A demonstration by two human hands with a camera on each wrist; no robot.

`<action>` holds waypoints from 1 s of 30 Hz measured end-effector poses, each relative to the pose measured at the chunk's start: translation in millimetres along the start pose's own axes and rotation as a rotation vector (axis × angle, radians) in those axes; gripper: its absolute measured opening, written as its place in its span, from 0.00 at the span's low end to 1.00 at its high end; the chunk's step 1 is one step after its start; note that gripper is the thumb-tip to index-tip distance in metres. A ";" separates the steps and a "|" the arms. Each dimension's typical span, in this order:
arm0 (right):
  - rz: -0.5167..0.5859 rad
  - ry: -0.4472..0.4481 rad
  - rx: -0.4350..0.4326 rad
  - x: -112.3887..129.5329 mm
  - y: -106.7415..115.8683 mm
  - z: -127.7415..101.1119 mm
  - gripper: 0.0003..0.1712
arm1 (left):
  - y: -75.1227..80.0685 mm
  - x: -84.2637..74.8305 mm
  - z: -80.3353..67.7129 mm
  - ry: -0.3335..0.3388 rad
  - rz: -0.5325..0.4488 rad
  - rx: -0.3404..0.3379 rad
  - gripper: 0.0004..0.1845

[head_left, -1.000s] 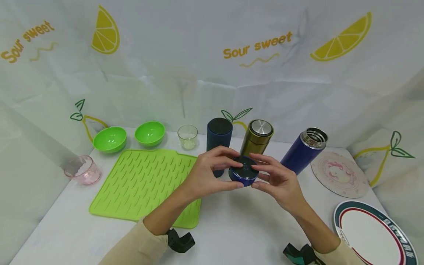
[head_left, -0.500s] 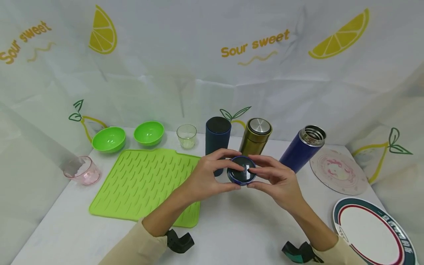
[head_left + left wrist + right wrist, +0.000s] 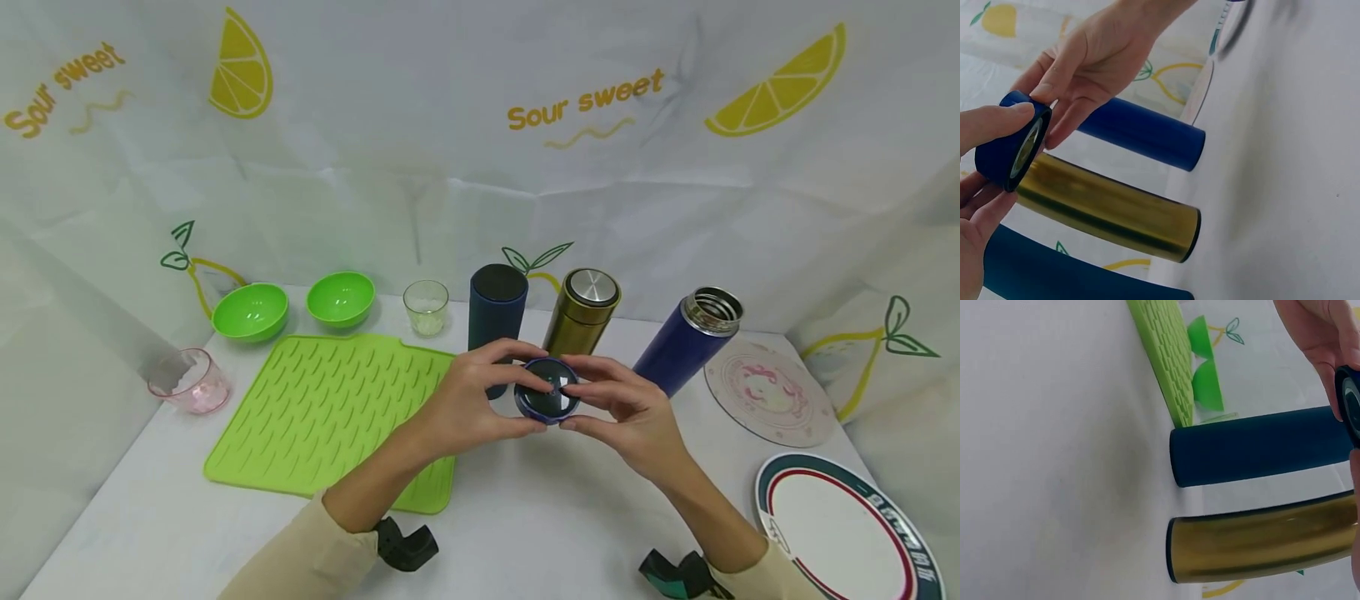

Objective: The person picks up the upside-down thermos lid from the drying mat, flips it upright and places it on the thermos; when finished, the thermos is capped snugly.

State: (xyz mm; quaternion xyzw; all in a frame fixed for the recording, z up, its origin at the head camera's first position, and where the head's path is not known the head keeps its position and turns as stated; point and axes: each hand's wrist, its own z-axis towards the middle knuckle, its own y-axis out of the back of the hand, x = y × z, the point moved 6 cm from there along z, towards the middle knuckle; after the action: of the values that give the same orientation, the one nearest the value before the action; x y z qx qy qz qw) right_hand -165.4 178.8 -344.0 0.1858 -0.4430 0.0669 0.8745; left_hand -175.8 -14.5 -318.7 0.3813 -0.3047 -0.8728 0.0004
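Observation:
Both hands hold a round blue bottle lid (image 3: 548, 392) with a glossy dark top, raised above the table in the head view. My left hand (image 3: 480, 392) grips its left side, thumb low and fingers over the top. On the opposite side my right hand (image 3: 630, 408) pinches it between thumb and fingers. The lid's hollow underside shows in the left wrist view. Beyond the right hand stands a blue thermos (image 3: 682, 342) with a bare steel mouth. A gold thermos (image 3: 581, 312) and a dark blue cylinder with a black top (image 3: 497, 308) stand behind the lid.
A green ridged mat (image 3: 330, 417) lies at left, with two green bowls (image 3: 250, 313) and a clear glass (image 3: 426, 308) behind it. A pink glass (image 3: 191, 383) sits at far left. On the right are a pink round mat (image 3: 768, 392) and a white plate (image 3: 847, 533).
The lid has tilted so that its top faces the head camera more and its blue side shows less. Both hands keep their hold on it; the bottles have not moved.

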 end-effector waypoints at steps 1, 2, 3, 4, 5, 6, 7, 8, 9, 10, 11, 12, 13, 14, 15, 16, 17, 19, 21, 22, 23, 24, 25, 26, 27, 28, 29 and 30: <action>-0.026 0.004 0.007 1.4 0.1 0.0 0.26 | 0.4 0.2 -0.2 0.001 -0.005 0.000 0.18; -0.050 0.012 0.013 3.3 0.9 -0.1 0.28 | 1.0 0.5 -0.5 0.003 -0.010 0.000 0.18; -0.077 0.018 0.015 5.9 2.6 -0.3 0.29 | 1.6 0.9 -0.6 0.005 -0.016 -0.001 0.18; -0.094 0.036 0.011 9.3 5.1 -0.4 0.30 | 2.2 1.4 -1.0 0.008 -0.022 -0.001 0.18; -0.113 0.050 0.004 13.2 8.5 -0.5 0.32 | 2.9 1.9 -1.3 0.009 -0.026 -0.002 0.18; -0.125 0.070 -0.006 17.3 12.8 -0.9 0.33 | 3.5 2.8 -1.7 0.013 -0.030 -0.003 0.18; -0.136 0.090 -0.022 21.5 18.1 -1.4 0.32 | 4.2 3.5 -2.1 0.016 -0.033 -0.005 0.18; -0.142 0.110 -0.040 26.0 24.0 -2.0 0.31 | 5.0 4.4 -2.6 0.022 -0.032 -0.008 0.18; -0.159 0.126 -0.063 30.4 30.5 -2.6 0.30 | 5.4 5.5 -3.1 0.028 -0.031 -0.008 0.18; -0.171 0.146 -0.088 34.9 37.4 -3.2 0.29 | 5.8 6.5 -3.6 0.033 -0.029 -0.008 0.18; -0.186 0.158 -0.113 38.9 44.7 -3.9 0.29 | 6.1 7.4 -4.1 0.039 -0.027 -0.008 0.18; -0.198 0.170 -0.144 42.8 52.2 -4.8 0.30 | 6.5 8.4 -4.7 0.046 -0.025 -0.010 0.18; -0.182 0.186 -0.176 46.5 59.9 -5.4 0.31 | 6.9 9.2 -5.1 0.054 -0.026 -0.010 0.18; -0.145 0.214 -0.208 50.2 67.9 -5.7 0.32 | 7.2 9.9 -5.7 0.062 -0.028 -0.010 0.18; -0.106 0.234 -0.245 53.4 75.9 -6.2 0.33 | 7.5 10.6 -6.2 0.069 -0.029 -0.009 0.18; -0.064 0.253 -0.287 56.0 84.0 -6.6 0.33 | 7.9 11.1 -6.8 0.078 -0.029 -0.009 0.18; -0.032 0.268 -0.331 58.0 92.2 -7.4 0.33 | 8.3 11.6 -7.3 0.085 -0.028 -0.009 0.18; 0.016 0.273 -0.421 58.3 107.8 -9.3 0.33 | 8.9 12.4 -8.3 0.096 -0.022 -0.008 0.18; 0.013 0.234 -0.506 53.1 120.8 -12.1 0.35 | 9.3 13.0 -9.4 0.101 -0.014 -0.005 0.17; 0.006 0.198 -0.542 48.3 126.4 -13.8 0.38 | 9.7 13.0 -10.0 0.104 -0.013 -0.004 0.17; 0.000 0.154 -0.570 42.3 131.1 -15.8 0.40 | 9.8 13.2 -10.5 0.104 -0.011 -0.002 0.17; 0.005 0.102 -0.592 35.2 134.7 -17.9 0.43 | 9.9 13.4 -11.0 0.103 -0.010 0.000 0.17; 0.005 0.046 -0.611 27.6 137.6 -20.3 0.47 | 9.9 13.5 -11.4 0.103 -0.013 0.003 0.17; 0.013 -0.007 -0.623 19.5 139.8 -22.7 0.50 | 10.0 13.5 -11.8 0.101 -0.015 0.004 0.17; 0.017 -0.068 -0.630 11.5 141.1 -25.4 0.52 | 10.1 13.6 -12.1 0.100 -0.015 0.005 0.17; 0.021 -0.122 -0.633 3.7 141.7 -27.8 0.54 | 10.1 13.6 -12.3 0.097 -0.014 0.007 0.18; 0.024 -0.170 -0.631 -3.8 141.6 -30.1 0.55 | 10.0 13.9 -12.4 0.094 -0.011 0.009 0.18; 0.021 -0.209 -0.625 -10.7 141.0 -32.2 0.56 | 10.0 13.9 -12.6 0.092 -0.009 0.010 0.18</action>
State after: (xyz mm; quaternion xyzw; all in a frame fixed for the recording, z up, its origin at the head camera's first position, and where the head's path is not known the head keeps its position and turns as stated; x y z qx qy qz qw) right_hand -187.3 321.7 -332.4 -0.0903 -0.5312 -0.0826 0.8384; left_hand -179.6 -32.6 -329.2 0.4223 -0.3073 -0.8527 0.0087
